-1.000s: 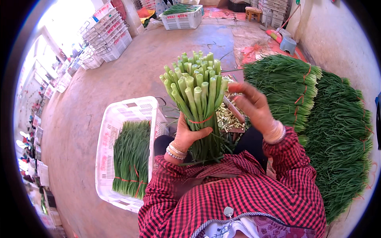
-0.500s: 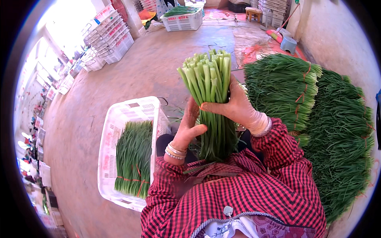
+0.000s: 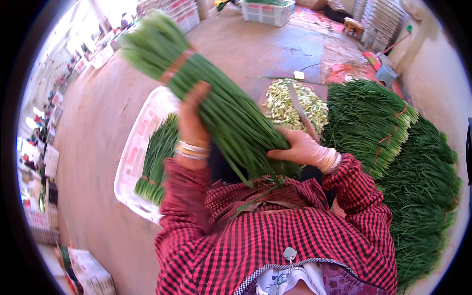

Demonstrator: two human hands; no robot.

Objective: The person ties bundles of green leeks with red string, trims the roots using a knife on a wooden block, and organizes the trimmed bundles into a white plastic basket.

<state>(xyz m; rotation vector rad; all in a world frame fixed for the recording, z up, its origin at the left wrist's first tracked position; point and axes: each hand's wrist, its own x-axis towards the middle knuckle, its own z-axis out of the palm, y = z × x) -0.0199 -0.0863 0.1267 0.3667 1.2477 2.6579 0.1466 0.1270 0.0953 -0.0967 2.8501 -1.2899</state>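
A large bundle of green garlic chives (image 3: 231,108) slants across in front of me, its upper left end smeared by motion. An orange-red band circles it near that end. My left hand (image 3: 194,115) is closed round the bundle below the band. With thumb and fingers, my right hand (image 3: 302,147) grips the leafy lower end near my lap. Behind it, a knife (image 3: 296,103) lies on a heap of chopped pale stem ends (image 3: 280,101). At the left, partly hidden by my left arm, a white plastic crate (image 3: 129,182) holds another banded bundle (image 3: 155,162).
Banded chive bundles are piled at my right, a nearer pile (image 3: 364,118) and a darker one (image 3: 423,211) along the wall. Farther off are a white crate with greens (image 3: 268,14), a wooden stool (image 3: 353,28), a blue-grey stool (image 3: 386,76) and stacked crates (image 3: 378,24).
The bundle has swung from upright with its cut stems up to a slant toward the upper left. My left hand rose, my right moved lower, and the knife and stem ends came into view.
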